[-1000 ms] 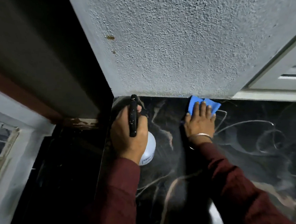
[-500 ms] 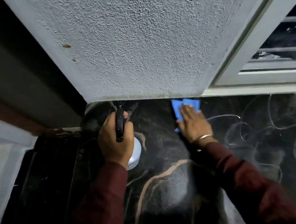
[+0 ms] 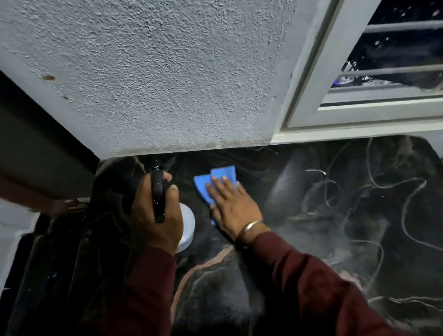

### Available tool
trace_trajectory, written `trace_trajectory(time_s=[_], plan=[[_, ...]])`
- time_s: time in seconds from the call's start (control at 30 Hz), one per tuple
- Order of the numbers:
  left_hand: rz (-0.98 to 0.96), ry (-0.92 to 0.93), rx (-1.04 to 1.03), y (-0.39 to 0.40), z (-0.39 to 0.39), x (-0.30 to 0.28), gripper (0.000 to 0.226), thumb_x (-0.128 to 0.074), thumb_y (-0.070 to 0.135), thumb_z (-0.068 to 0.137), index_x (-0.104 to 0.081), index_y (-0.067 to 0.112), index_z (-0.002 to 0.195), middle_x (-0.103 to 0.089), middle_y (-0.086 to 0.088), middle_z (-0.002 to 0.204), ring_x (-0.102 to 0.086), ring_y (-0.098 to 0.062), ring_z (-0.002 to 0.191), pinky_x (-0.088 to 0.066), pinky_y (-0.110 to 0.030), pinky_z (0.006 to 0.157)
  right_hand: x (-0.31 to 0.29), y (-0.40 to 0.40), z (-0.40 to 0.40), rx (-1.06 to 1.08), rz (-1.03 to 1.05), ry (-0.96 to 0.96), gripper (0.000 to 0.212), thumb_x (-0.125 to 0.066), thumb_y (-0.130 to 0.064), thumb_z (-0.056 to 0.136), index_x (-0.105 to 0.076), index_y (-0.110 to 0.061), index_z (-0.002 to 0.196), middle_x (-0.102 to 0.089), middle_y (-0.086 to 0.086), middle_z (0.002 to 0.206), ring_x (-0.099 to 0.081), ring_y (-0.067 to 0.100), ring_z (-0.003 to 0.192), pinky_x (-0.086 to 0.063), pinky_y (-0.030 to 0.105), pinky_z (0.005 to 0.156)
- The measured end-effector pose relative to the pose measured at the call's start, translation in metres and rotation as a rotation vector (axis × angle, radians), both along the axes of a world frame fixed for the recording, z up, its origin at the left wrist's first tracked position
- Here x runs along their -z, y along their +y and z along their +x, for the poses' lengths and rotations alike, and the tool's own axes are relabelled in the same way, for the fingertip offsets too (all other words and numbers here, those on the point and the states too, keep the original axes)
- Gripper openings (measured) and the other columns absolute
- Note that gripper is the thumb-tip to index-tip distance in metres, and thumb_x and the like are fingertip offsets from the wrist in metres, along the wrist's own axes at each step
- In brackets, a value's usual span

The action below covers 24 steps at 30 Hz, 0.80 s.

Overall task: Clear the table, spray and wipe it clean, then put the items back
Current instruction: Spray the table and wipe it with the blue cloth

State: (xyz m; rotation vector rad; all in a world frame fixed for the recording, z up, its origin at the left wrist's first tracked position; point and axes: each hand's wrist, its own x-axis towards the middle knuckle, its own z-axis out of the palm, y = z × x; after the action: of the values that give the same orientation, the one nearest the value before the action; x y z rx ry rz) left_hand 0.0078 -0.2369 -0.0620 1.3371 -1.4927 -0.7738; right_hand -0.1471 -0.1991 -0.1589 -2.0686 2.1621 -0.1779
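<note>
Blue cloth [image 3: 217,180] — soft, limp (best handled flat) — lies under the right hand [image 3: 235,206], fingers straight on the tabletop [image 3: 324,226]; left hand [image 3: 157,217] curls round the spray bottle [image 3: 186,226].

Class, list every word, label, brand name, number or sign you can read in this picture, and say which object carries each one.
None can be read.
Spray bottle, gripped by the left hand: no print shows on the white body that is in view.
Blue cloth under the right hand: plain.
Dark marble table: only pale veins, no writing.
Textured wall and window frame: no signs.
</note>
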Motion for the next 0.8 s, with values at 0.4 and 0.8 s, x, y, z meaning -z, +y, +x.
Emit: trace_trajectory(time_s=[0.4, 0.8], plan=[[-0.015, -0.037, 0.088, 0.013, -0.056, -0.008, 0.024, -0.055, 0.026, 0.077, -0.066, 0.013, 0.094, -0.068, -0.002, 0.093, -0.064, -0.022, 0.092, -0.05, -0.045, 0.086, 0.002, 0.036, -0.082, 0.375, -0.023, 0.015, 0.064, -0.027, -0.037, 0.086, -0.045, -0.003, 0.138, -0.043, 0.021, 0.144, -0.041, 0.041, 0.131, -0.035, 0.053, 0.108], [-0.064, -0.03, 0.139, 0.032, -0.119, -0.019, 0.024, -0.056, 0.025, 0.077, -0.068, 0.016, 0.097, -0.069, 0.002, 0.092, -0.064, -0.018, 0.086, -0.051, -0.036, 0.08, 0.002, 0.076, -0.237, 0.637, 0.002, -0.001, 0.071, -0.016, -0.04, 0.085, -0.042, -0.003, 0.139, -0.039, 0.022, 0.147, -0.034, 0.039, 0.137, -0.027, 0.052, 0.109]])
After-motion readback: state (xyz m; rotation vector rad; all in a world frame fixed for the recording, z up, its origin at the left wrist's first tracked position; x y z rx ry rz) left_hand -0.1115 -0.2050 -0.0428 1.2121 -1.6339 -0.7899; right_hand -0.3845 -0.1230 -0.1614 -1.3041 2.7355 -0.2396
